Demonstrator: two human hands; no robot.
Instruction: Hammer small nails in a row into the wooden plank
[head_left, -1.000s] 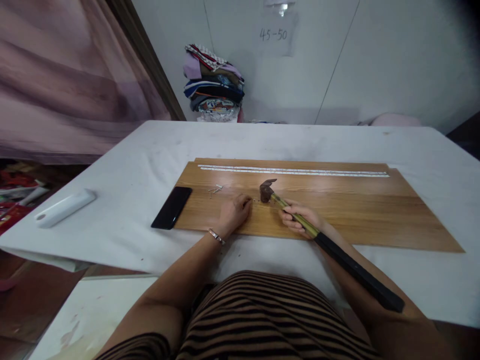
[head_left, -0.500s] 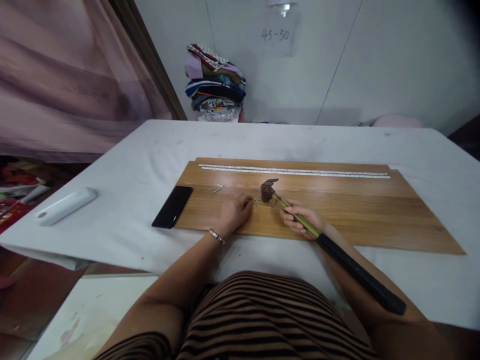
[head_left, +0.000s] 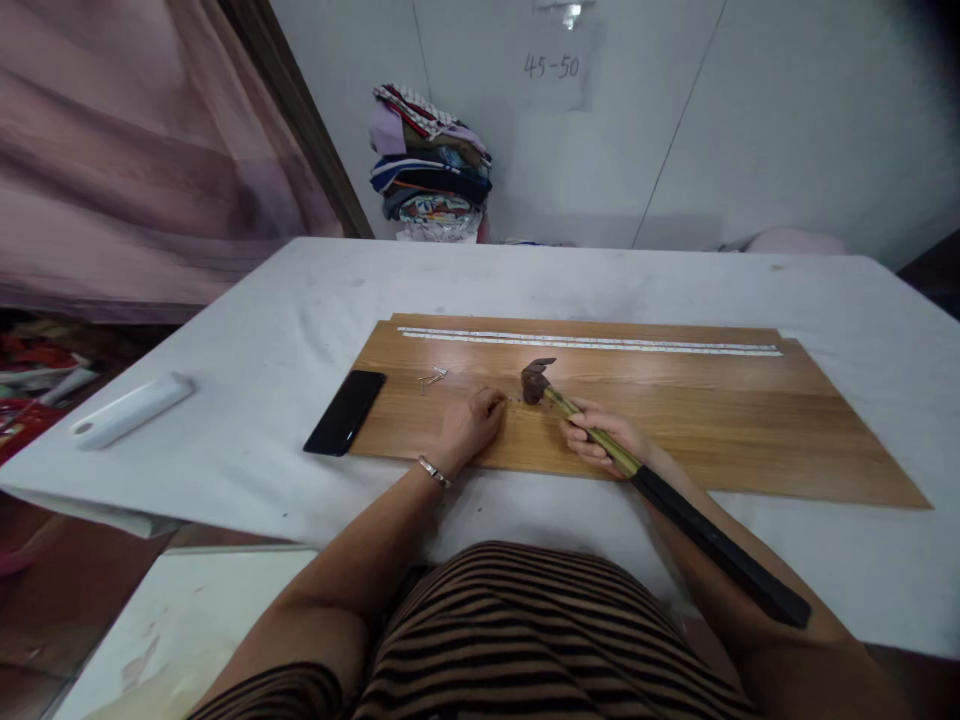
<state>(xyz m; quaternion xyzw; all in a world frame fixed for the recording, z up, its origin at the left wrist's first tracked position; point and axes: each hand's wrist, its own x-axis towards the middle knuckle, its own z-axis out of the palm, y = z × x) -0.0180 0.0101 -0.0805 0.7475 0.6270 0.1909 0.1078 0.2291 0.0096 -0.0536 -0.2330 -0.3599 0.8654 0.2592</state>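
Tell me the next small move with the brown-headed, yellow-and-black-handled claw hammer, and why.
Probably one short, light downward tap: the bare right hand grips the claw hammer by its handle over the tan wooden board, and the hammer's head sits close beside the bare left hand.

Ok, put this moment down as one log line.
right hand: grips claw hammer | left hand: on wooden board, grip unclear | nails: loose on board, left of hammer | smartphone: at board's left edge

A pink curtain [head_left: 150, 150] hangs left of stacked cloth [head_left: 433, 180] and a 45-50 sign [head_left: 555, 88]
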